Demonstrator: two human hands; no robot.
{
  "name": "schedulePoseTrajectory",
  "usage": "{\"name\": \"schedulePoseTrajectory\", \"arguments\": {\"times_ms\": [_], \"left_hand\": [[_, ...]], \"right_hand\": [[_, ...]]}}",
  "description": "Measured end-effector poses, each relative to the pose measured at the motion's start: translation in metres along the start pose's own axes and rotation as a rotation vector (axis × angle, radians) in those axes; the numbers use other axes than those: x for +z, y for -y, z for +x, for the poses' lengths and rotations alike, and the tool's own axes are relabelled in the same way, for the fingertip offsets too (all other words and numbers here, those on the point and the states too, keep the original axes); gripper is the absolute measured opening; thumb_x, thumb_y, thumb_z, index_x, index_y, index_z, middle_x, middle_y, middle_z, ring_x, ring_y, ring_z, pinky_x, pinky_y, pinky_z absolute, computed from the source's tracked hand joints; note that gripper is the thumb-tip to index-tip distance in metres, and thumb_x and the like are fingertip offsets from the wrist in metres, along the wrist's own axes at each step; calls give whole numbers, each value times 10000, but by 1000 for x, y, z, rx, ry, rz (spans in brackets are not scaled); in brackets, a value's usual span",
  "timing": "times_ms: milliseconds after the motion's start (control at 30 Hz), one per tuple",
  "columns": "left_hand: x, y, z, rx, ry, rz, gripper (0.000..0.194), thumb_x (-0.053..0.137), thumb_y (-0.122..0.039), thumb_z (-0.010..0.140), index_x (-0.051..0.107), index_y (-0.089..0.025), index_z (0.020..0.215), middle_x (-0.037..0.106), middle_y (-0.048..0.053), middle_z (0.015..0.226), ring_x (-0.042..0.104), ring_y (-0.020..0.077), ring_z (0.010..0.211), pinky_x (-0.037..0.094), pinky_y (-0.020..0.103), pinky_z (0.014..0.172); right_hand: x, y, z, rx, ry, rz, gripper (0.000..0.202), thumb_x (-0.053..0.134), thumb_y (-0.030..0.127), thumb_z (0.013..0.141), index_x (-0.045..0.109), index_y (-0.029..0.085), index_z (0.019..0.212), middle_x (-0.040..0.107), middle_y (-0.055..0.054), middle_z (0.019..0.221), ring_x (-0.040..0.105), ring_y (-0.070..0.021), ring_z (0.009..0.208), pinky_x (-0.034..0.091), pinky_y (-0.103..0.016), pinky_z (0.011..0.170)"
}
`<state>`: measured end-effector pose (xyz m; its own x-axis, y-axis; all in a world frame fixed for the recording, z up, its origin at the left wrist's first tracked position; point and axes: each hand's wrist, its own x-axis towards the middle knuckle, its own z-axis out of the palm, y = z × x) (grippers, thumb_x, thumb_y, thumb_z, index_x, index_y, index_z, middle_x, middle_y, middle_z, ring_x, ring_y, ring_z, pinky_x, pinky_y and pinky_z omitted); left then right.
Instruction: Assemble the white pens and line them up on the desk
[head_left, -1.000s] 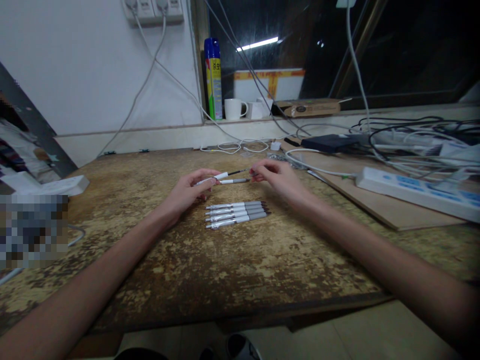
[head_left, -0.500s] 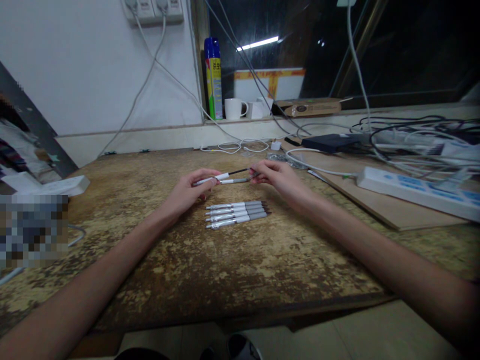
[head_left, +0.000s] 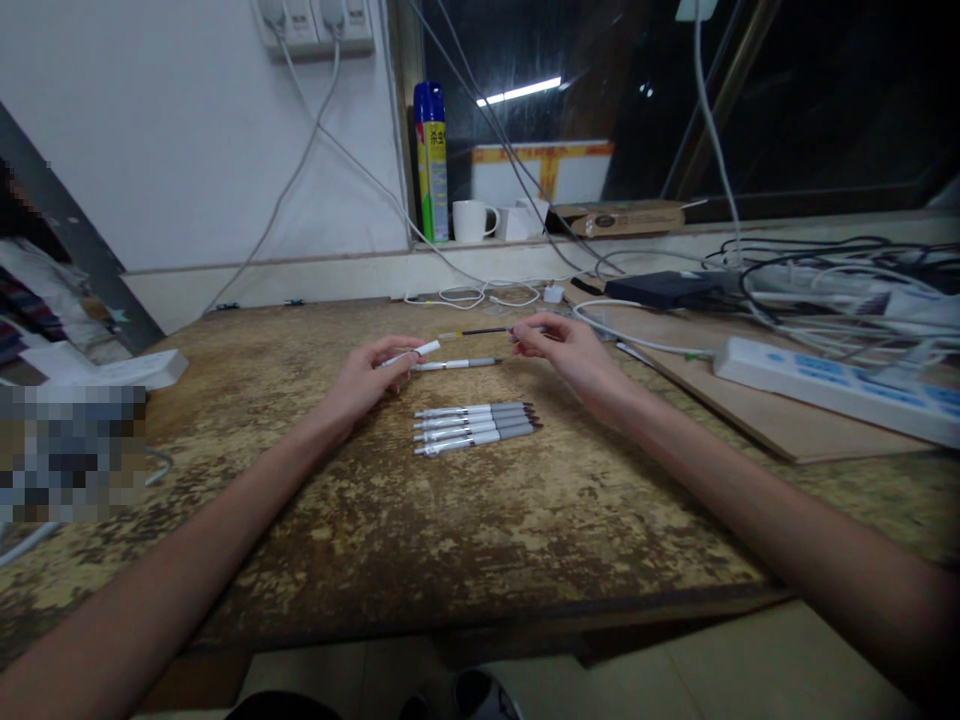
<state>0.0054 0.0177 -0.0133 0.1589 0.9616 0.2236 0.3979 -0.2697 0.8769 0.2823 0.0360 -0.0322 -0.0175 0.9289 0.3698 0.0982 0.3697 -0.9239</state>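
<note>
Between its fingertips my left hand [head_left: 375, 378] pinches a white pen barrel [head_left: 427, 349] that points up to the right. My right hand [head_left: 562, 350] is closed on a dark pen refill [head_left: 484, 331], whose clear and yellowish end reaches left, apart from the barrel. Just below, a white and grey pen [head_left: 457, 364] lies on the table beside my left fingers. Nearer to me, several white and grey pens [head_left: 476, 428] lie side by side, dark tips to the right.
On the worn wooden table [head_left: 420, 540], a power strip [head_left: 832, 388], a board [head_left: 735, 400] and tangled cables lie at the right. A spray can [head_left: 431, 165] and a white mug [head_left: 471, 220] stand on the sill.
The refill has come out of the white barrel, and my right hand has moved slightly right with it. My left hand has shifted left with the barrel.
</note>
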Motion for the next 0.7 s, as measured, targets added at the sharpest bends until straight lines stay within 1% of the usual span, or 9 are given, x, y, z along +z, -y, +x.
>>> {"name": "schedulePoseTrajectory", "arguments": {"times_ms": [67, 200, 300, 400, 600, 700], "left_hand": [[1, -2, -2, 8, 5, 7, 421, 712, -488, 837, 754, -224, 1162, 758, 85, 1059, 588, 169, 766, 427, 276, 628], [3, -4, -3, 9, 7, 51, 414, 712, -496, 841, 766, -228, 1152, 766, 86, 1054, 610, 195, 816, 425, 280, 620], [3, -3, -2, 11, 12, 62, 426, 707, -507, 845, 763, -226, 1161, 764, 85, 1050, 604, 193, 810, 426, 279, 622], [2, -1, -2, 18, 17, 58, 427, 705, -515, 850, 758, -226, 1159, 761, 86, 1088, 604, 192, 832, 427, 276, 632], [3, 1, -2, 30, 20, 57, 412, 694, -510, 866, 754, -228, 1160, 750, 90, 1160, 613, 221, 952, 447, 288, 686], [2, 0, -2, 31, 29, 64, 412, 694, -518, 858, 760, -239, 1154, 751, 86, 1168, 615, 231, 967, 450, 297, 692]], "right_hand": [[0, 1, -1, -9, 1, -26, 281, 764, 440, 810, 732, 192, 938, 727, -40, 830, 689, -188, 821, 535, -359, 875], [-1, 3, -1, -26, 9, -62, 265, 771, 386, 803, 731, 197, 984, 746, -46, 864, 699, -202, 844, 529, -380, 897], [-1, 4, -1, -25, 9, -62, 236, 765, 347, 807, 732, 202, 991, 750, -50, 885, 697, -207, 852, 525, -395, 913], [0, 7, -2, -21, 10, -66, 219, 750, 322, 820, 737, 203, 1003, 750, -51, 895, 692, -205, 849, 522, -399, 920], [1, 9, -3, -16, 12, -57, 211, 753, 317, 818, 739, 197, 990, 755, -55, 915, 693, -203, 851, 526, -390, 913], [1, 7, -3, -25, 15, -61, 230, 756, 339, 814, 743, 200, 996, 753, -51, 897, 693, -205, 852, 528, -385, 902]]}}
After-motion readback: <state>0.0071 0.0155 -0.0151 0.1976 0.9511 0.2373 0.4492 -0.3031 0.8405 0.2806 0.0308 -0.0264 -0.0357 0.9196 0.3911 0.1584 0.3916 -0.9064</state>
